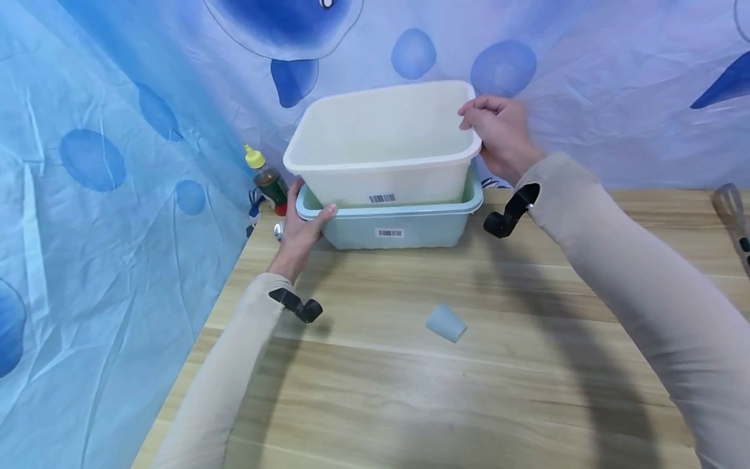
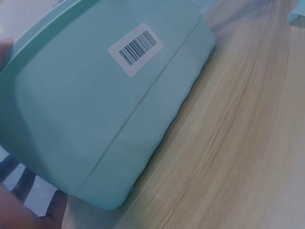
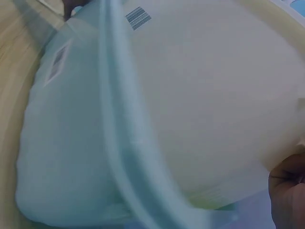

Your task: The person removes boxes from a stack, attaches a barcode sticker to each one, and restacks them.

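A white plastic bin (image 1: 375,130) sits partly inside a pale green plastic bin (image 1: 357,231), its right side raised. My right hand (image 1: 498,133) pinches the white bin's right rim; in the right wrist view the curled fingers (image 3: 288,183) show at the edge. With my left hand (image 1: 301,231) I hold the green bin's left end, thumb over the front rim and the other fingers along its side. The left wrist view shows those fingers (image 2: 28,191) below the bin's end. Each bin bears a barcode label on its front. What the green bin contains beneath the white one is hidden.
Behind the left hand stands a bottle (image 1: 271,182) with a yellow cap. A small light-blue tapered piece (image 1: 446,323) lies on the wooden table (image 1: 375,391). At the far right lies a grey utensil (image 1: 732,208). A blue patterned curtain (image 1: 586,98) hangs behind.
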Tool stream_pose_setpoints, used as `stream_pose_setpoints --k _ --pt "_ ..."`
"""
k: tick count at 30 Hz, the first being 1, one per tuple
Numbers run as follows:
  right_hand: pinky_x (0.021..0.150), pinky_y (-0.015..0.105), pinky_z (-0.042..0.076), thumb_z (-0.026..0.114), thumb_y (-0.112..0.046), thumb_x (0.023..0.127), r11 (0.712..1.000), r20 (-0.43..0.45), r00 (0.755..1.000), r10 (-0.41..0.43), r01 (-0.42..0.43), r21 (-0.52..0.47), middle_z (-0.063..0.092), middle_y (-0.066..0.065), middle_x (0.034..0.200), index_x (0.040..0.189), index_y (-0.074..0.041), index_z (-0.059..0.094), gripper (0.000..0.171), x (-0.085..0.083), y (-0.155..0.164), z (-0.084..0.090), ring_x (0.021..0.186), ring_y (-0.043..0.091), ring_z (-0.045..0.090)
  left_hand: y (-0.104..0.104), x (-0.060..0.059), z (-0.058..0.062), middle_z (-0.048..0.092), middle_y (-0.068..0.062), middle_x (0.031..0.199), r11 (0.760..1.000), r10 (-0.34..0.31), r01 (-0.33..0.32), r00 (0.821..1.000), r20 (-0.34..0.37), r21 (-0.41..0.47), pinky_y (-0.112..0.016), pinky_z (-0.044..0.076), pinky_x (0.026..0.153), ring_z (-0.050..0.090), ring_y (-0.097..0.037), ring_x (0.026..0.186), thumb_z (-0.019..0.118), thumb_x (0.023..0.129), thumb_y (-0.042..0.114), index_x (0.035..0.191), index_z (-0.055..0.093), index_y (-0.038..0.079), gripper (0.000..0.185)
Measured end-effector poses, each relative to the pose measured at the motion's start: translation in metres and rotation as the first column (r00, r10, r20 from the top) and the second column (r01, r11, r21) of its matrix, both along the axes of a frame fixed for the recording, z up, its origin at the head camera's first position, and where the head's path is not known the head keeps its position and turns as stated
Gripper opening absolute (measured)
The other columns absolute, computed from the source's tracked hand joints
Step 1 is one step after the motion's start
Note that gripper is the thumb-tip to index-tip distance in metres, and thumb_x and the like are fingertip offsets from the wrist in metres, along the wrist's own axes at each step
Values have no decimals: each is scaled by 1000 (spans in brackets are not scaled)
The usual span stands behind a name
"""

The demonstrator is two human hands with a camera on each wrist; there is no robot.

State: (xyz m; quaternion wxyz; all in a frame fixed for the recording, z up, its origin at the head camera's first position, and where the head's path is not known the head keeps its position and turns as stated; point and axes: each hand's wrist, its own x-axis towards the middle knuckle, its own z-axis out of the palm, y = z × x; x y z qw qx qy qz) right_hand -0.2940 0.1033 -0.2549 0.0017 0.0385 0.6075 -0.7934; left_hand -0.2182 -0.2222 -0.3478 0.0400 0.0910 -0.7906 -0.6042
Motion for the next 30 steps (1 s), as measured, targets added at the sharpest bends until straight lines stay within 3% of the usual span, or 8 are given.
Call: stream_pose_setpoints --k 3,9,12,15,19,22,25,30 --pt "60 20 51 53 9 85 999 23 999 30 -31 16 53 4 106 88 0 67 17 1 -1 -9 88 17 51 2 0 0 21 3 159 1000 10 -10 1000 -3 12 -65 31 110 23 -28 146 76 80 40 148 15 47 91" --pt "54 19 49 59 9 84 993 16 993 117 -117 7 56 6 104 92 -2 71 18 4 13 -19 64 13 53 6 -3 -2 30 1 154 999 4 -3 999 -34 41 -65 31 109 29 -27 143 78 79 36 144 25 46 84" --pt "58 21 51 65 5 85 982 39 982 187 -188 14 57 6 102 96 -2 70 14 5 23 -21 68 14 56 6 -4 -3 30 2 154 999 -2 4 999 -33 43 -65 30 110 29 -26 143 78 79 37 144 27 43 83" --pt "62 22 53 70 -2 85 972 86 972 218 -224 71 59 7 101 97 -3 68 12 6 27 -22 75 15 59 6 -4 -4 28 3 155 999 -8 9 1000 -29 42 -64 29 110 27 -26 144 77 80 36 145 24 42 84" --pt "60 21 54 71 -4 85 961 119 978 174 -195 194 60 5 95 94 -6 68 10 9 24 -22 72 12 59 6 -4 -3 28 3 155 999 -18 19 999 -42 35 -64 29 111 27 -26 144 76 81 35 147 23 41 85" --pt "56 20 49 70 -9 86 918 153 979 133 -180 353 57 1 91 97 -9 66 12 11 20 -21 64 8 55 4 -4 -4 29 2 155 999 -29 30 998 -57 30 -64 29 111 29 -26 143 77 81 35 146 25 41 83" --pt "52 21 41 70 -15 88 834 171 980 99 -175 523 50 -1 93 103 -10 65 17 14 15 -20 57 7 45 1 -2 -4 31 2 153 999 -36 38 997 -68 18 -63 31 110 31 -25 141 77 81 35 145 27 41 81" --pt "54 22 37 67 -23 90 736 143 984 109 -177 653 48 -2 96 113 -10 63 27 18 13 -19 64 10 41 -2 3 0 26 5 157 999 -7 2 996 -94 -53 -55 31 114 27 -20 143 78 80 39 149 19 42 91"
